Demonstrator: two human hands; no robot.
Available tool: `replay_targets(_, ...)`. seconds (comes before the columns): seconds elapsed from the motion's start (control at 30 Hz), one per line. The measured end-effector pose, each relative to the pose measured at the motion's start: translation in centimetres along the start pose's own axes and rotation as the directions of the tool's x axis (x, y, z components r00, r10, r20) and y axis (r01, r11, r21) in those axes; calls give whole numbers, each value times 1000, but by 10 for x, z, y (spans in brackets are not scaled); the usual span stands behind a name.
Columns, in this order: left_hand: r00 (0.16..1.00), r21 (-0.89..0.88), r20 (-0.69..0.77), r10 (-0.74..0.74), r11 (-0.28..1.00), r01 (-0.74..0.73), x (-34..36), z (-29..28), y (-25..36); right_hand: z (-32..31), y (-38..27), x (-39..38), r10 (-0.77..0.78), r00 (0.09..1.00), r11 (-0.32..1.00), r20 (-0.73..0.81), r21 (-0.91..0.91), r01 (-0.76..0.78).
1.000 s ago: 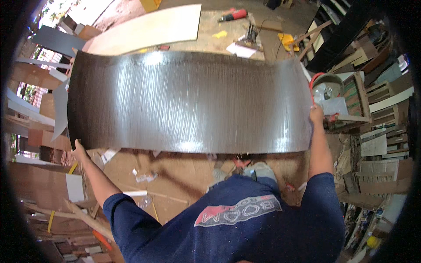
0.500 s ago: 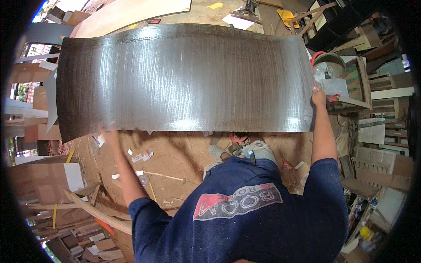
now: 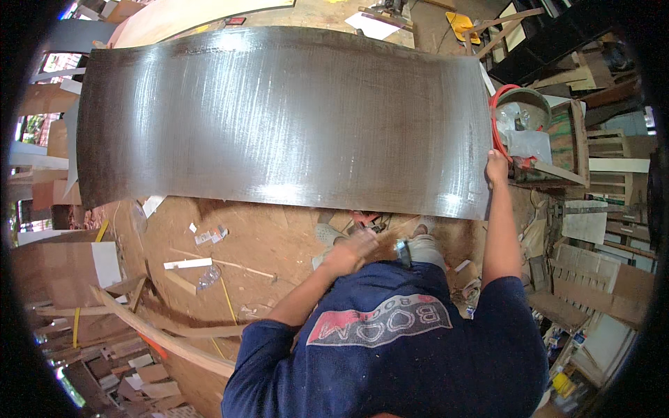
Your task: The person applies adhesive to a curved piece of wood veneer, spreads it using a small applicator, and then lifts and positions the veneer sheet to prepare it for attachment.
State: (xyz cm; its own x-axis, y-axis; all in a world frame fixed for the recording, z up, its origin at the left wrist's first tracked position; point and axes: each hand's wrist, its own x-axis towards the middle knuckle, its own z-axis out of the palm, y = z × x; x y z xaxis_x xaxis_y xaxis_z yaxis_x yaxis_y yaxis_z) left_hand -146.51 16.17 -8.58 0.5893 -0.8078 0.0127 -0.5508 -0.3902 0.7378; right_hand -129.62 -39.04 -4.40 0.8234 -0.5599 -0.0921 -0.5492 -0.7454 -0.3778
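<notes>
A wide, glossy dark brown sheet with a streaked wood grain (image 3: pixel 293 125) spans the view in front of me, its surface slightly wavy. My right hand (image 3: pixel 497 167) is closed on the sheet's right edge, near the front corner. Off the sheet, my left hand (image 3: pixel 350 253) is in front of my waist, below the sheet's near edge. Its fingers are stretched out, a little blurred by motion, and nothing shows in them. What lies under the sheet is hidden.
Right of the sheet, a round tub (image 3: pixel 533 104) with a red hose (image 3: pixel 496 118) and plastic bags stands by a wooden frame (image 3: pixel 580 143). A pale board (image 3: pixel 202 15) lies at the back. Wood strips (image 3: pixel 188 263) and scraps litter the brown floor. Offcuts are piled at lower left.
My left hand has come away from the sheet's near left edge and moved right to my waist. The sheet has shifted slightly left, with my right hand still on its edge.
</notes>
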Motion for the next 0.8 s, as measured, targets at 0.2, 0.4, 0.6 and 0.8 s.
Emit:
replay_targets(0.2,793,145,-429,-433,833,534,53,-6,50,22,26,-4,151,928,570,341,737,-363)
replay_targets(0.4,764,-76,-207,-611,789,610,42,90,122,-20,-8,-28,-103,722,112,684,729,-675)
replay_targets(0.6,94,-764,-162,-982,185,618,147,125,145,-32,8,-2,-446,548,545,707,701,-461)
replay_targets(0.8,168,-981,189,-967,-177,84,224,126,157,-71,14,22,-365,471,740,803,558,-377)
